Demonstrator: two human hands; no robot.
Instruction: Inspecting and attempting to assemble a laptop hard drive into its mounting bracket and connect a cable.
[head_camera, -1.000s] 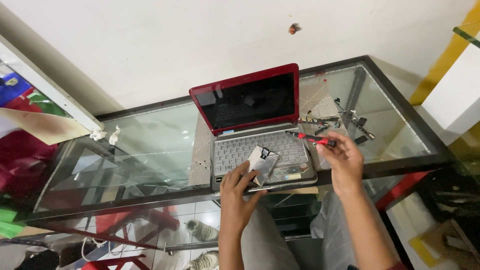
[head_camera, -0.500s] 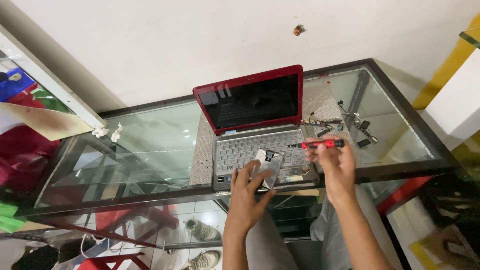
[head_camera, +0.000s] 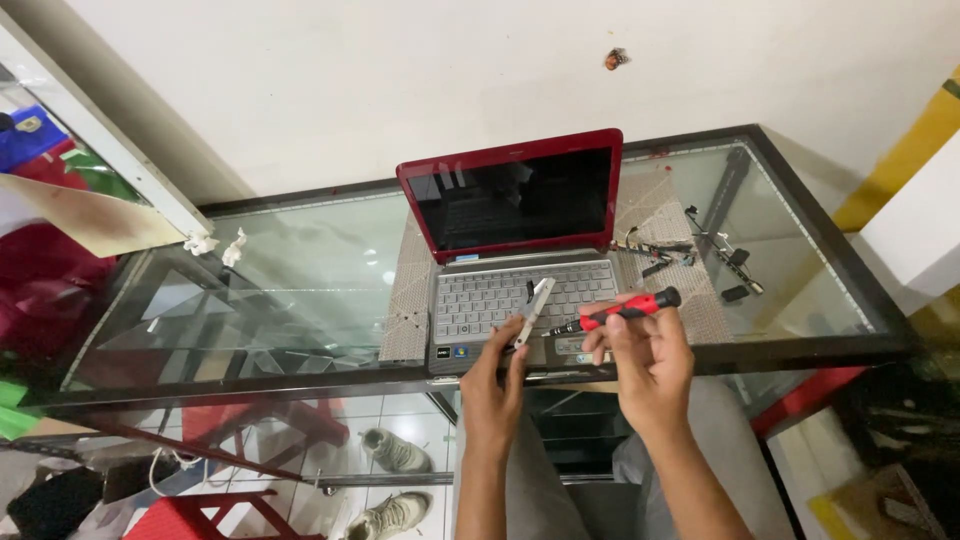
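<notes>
On the far left of the glass-topped desk (head_camera: 300, 270), two crumpled white paper scraps (head_camera: 215, 245) lie near the back edge; shoes (head_camera: 395, 450) show on the tiled floor through the glass. At the desk's middle sits a red laptop (head_camera: 515, 195), lid open, screen dark, its silver keyboard (head_camera: 500, 300) facing the person. The left hand (head_camera: 495, 385) is closed on a thin flat silver panel (head_camera: 533, 310), lifting it on edge above the palm rest. A second ago this piece lay flatter against the keyboard; now it stands tilted up, so it looks to have come free of the laptop. The right hand (head_camera: 645, 360) is clamped on a red-and-black screwdriver (head_camera: 615, 313), which has swung in from beside the laptop and now points left, its tip close to the raised panel. Right of the laptop, dark cables and small loose parts (head_camera: 700, 255) lie scattered on a mat (head_camera: 660, 200).
</notes>
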